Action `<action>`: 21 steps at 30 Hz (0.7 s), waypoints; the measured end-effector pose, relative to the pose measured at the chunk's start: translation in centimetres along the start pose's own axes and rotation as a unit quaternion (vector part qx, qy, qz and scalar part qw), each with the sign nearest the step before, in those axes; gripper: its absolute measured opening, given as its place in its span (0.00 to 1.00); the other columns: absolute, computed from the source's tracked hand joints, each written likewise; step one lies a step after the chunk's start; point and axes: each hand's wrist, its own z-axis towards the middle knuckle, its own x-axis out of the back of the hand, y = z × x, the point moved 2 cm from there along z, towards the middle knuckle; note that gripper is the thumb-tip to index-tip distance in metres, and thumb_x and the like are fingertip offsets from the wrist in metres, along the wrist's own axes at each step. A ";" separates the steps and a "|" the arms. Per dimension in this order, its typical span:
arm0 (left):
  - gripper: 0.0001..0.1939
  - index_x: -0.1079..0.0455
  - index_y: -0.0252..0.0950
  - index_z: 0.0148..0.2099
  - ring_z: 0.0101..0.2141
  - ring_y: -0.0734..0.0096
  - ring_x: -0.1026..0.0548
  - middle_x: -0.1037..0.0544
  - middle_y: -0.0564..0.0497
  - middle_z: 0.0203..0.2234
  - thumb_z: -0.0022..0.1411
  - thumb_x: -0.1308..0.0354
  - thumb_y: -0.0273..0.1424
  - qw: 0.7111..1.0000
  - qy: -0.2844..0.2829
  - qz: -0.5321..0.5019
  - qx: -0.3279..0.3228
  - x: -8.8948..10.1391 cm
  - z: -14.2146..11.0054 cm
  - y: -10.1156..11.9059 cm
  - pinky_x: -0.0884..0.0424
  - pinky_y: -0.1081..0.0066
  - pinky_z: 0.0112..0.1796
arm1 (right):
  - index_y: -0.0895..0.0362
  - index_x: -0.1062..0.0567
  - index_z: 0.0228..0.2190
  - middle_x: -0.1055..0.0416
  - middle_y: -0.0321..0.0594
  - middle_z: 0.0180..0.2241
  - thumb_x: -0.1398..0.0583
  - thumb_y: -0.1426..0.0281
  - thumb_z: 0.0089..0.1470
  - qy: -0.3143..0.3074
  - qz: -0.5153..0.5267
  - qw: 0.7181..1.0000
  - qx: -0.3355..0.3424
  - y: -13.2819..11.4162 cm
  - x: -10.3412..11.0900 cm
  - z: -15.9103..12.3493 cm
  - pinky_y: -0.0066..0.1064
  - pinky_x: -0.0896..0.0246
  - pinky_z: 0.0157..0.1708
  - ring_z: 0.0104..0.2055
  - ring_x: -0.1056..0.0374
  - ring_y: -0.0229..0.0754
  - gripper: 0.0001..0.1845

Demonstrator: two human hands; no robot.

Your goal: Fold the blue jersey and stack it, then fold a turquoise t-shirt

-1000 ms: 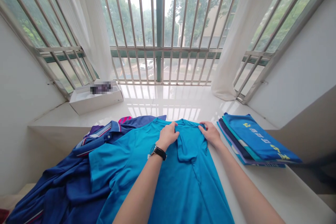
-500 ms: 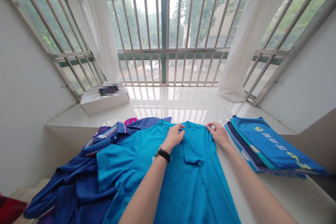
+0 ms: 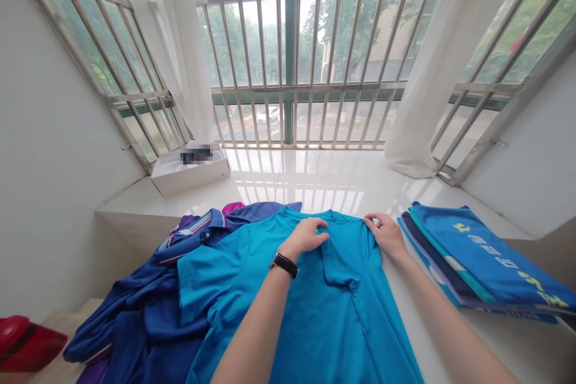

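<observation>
A bright blue T-shirt (image 3: 288, 318) lies spread out before me, its right side folded inward so that a sleeve rests across the chest. My left hand (image 3: 308, 236) is over the shirt just below the neckline, wearing a black-strapped watch (image 3: 285, 263). Its thumb and forefinger are apart, with no cloth visible between them. At the folded shoulder edge, my right hand (image 3: 386, 235) pinches the fabric between thumb and fingers. Under the T-shirt's left side is a heap of dark blue clothing (image 3: 144, 306), with a striped polo collar showing.
To the right stands a stack of folded clothes (image 3: 477, 258), a printed blue one on top. A white open box (image 3: 191, 175) sits at the back left of the white sill (image 3: 301, 168). White curtains (image 3: 418, 90) hang before the barred window. A red object (image 3: 29, 345) is at lower left.
The view has swung slightly left, so everything sits farther right and more of the red object shows. Both hands stay almost where they were on the T-shirt.
</observation>
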 end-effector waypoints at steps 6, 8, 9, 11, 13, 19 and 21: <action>0.19 0.25 0.35 0.53 0.47 0.60 0.23 0.21 0.46 0.49 0.59 0.41 0.31 1.000 0.008 0.013 0.013 0.2 -0.3 0.3 0.29 0.66 0.50 | 0.56 0.21 0.32 0.27 0.43 0.32 0.45 0.46 0.51 0.007 0.000 1.000 0.014 -0.1 0.1 0.0 0.38 0.39 0.37 0.28 0.36 0.43 0.27; 0.19 0.25 0.34 0.53 0.47 0.59 0.23 0.21 0.45 0.49 0.59 0.41 0.31 1.000 0.008 0.017 0.019 0.1 -0.3 0.3 0.29 0.65 0.51 | 0.56 0.21 0.32 0.28 0.44 0.31 0.46 0.45 0.51 0.010 -0.006 1.000 0.017 -0.2 0.2 0.0 0.39 0.39 0.36 0.27 0.38 0.42 0.29; 0.19 0.25 0.34 0.53 0.47 0.59 0.23 0.21 0.45 0.48 0.59 0.41 0.31 1.000 0.009 0.017 0.019 0.1 -0.3 0.3 0.30 0.65 0.51 | 0.56 0.21 0.32 0.28 0.44 0.31 0.46 0.45 0.51 0.011 -0.009 1.000 0.018 -0.2 0.3 0.0 0.39 0.39 0.36 0.26 0.39 0.42 0.29; 0.19 0.25 0.34 0.52 0.47 0.59 0.23 0.20 0.45 0.48 0.58 0.41 0.31 1.000 0.015 0.015 0.014 0.0 -0.3 0.3 0.30 0.65 0.51 | 0.57 0.20 0.33 0.28 0.44 0.30 0.47 0.44 0.51 0.015 -0.016 1.000 0.017 -0.1 0.3 0.0 0.39 0.39 0.36 0.26 0.39 0.42 0.30; 0.19 0.24 0.34 0.51 0.48 0.59 0.24 0.20 0.45 0.48 0.58 0.41 0.31 1.000 0.025 0.010 0.009 0.1 -0.2 0.2 0.30 0.66 0.51 | 0.57 0.19 0.32 0.29 0.44 0.30 0.47 0.44 0.51 0.019 -0.025 0.999 0.013 -0.1 0.3 0.0 0.39 0.39 0.36 0.28 0.37 0.43 0.31; 0.20 0.24 0.33 0.51 0.38 0.62 0.21 0.18 0.46 0.37 0.56 0.41 0.29 0.999 0.026 -0.019 0.029 0.7 -0.2 0.3 0.27 0.66 0.46 | 0.55 0.19 0.31 0.26 0.43 0.28 0.46 0.44 0.50 0.025 -0.020 0.999 -0.004 -0.5 0.5 -0.1 0.37 0.38 0.35 0.31 0.31 0.46 0.30; 0.21 0.25 0.33 0.52 0.35 0.63 0.20 0.18 0.47 0.34 0.56 0.41 0.29 0.999 0.023 -0.026 0.033 0.9 -0.2 0.3 0.27 0.66 0.45 | 0.55 0.19 0.31 0.26 0.41 0.24 0.45 0.44 0.49 0.023 -0.011 1.000 -0.014 -0.8 0.6 -0.3 0.35 0.38 0.33 0.29 0.31 0.46 0.29</action>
